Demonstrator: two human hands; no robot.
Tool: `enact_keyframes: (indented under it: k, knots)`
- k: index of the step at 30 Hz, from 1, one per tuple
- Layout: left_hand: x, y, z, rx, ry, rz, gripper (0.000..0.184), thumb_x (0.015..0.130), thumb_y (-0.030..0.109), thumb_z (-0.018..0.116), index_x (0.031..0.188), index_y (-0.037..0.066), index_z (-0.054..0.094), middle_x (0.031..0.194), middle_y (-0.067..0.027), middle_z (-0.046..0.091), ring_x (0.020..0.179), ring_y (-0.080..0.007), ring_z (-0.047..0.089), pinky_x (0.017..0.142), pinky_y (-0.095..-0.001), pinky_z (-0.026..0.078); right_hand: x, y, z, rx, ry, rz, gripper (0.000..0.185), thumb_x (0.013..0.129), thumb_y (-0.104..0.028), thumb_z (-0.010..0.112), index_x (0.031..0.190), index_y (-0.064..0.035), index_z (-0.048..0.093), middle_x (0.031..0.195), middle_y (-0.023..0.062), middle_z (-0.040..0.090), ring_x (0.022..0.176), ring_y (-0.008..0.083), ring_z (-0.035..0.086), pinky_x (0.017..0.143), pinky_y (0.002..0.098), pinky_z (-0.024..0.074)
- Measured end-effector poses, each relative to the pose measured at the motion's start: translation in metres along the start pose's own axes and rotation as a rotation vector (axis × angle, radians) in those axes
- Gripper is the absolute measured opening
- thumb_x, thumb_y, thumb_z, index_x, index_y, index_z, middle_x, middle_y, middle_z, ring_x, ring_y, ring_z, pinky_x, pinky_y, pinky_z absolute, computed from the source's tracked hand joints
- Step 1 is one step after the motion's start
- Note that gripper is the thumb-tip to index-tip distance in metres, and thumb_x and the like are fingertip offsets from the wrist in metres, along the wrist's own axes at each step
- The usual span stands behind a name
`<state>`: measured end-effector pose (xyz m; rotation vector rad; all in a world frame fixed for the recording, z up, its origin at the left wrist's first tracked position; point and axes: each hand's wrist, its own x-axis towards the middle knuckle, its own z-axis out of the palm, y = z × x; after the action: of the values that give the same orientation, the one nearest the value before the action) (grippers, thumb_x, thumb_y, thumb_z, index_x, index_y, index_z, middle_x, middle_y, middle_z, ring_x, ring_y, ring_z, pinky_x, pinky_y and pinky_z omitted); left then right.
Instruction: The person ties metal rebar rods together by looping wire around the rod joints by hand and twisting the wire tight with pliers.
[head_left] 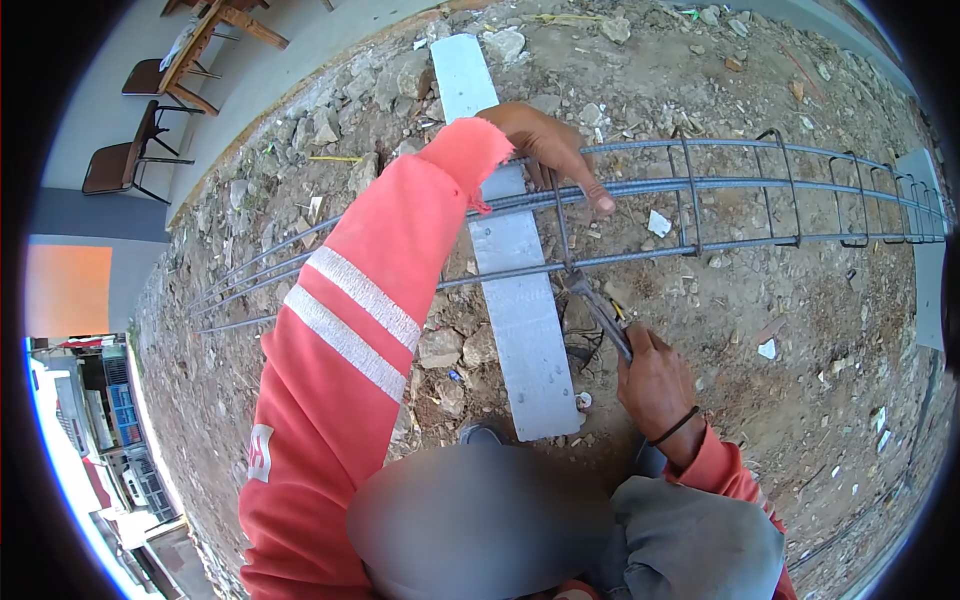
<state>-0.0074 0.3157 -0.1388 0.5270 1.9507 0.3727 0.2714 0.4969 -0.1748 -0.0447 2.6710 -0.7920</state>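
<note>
A long rebar cage (745,187), made of steel bars with square stirrups, runs across in front of me. My left hand (545,150) is closed over its far bars, beside a stirrup (563,225); some of the fingers are hidden behind the bars. In my right hand (657,385) are end-cutting pincers (608,325), the fingers wrapped round the handles. Their jaws reach the near bar where that same stirrup crosses it. Whether the jaws bite on a tie wire there is too small to tell.
Under the cage lies a pale grey board (525,350), and another grey board (925,250) stands at the far right. Rubble and stones (460,348) cover the ground. Chairs (115,167) and a wooden table (195,55) stand on a paved floor at upper left.
</note>
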Motion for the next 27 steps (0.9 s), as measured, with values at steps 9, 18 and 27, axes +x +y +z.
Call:
enact_keyframes:
  k: [9,18,27]
  knots:
    - [-0.010,0.002,0.007,0.220,0.168,-0.035,0.099,0.057,0.090,0.068,0.098,0.001,0.069,0.082,-0.0111,0.064,0.082,-0.0283,0.067,0.065,-0.0450,0.051,0.003,0.012,0.020,0.069,0.032,-0.041,0.028,0.083,-0.007,0.063,0.110,-0.0016,0.055,0.097,0.0261,0.066,0.084,0.0481,0.065,0.073,0.0557,0.0530]
    - [-0.003,-0.006,0.016,0.225,0.315,0.036,0.101,0.070,0.094,0.053,0.090,-0.004,0.069,0.083,-0.0166,0.064,0.087,-0.0323,0.067,0.069,-0.0495,0.052,0.006,0.017,0.033,0.075,0.086,-0.026,0.026,0.083,-0.007,0.064,0.108,-0.0021,0.057,0.097,0.0224,0.067,0.085,0.0459,0.066,0.072,0.0531,0.0526]
    - [-0.004,-0.008,0.017,0.260,0.382,0.089,0.100,0.076,0.092,0.047,0.088,-0.005,0.069,0.083,-0.0204,0.065,0.086,-0.0347,0.067,0.071,-0.0485,0.053,0.011,0.022,0.043,0.037,0.215,-0.028,0.026,0.086,-0.010,0.066,0.110,-0.0035,0.060,0.098,0.0202,0.067,0.086,0.0450,0.065,0.072,0.0528,0.0518]
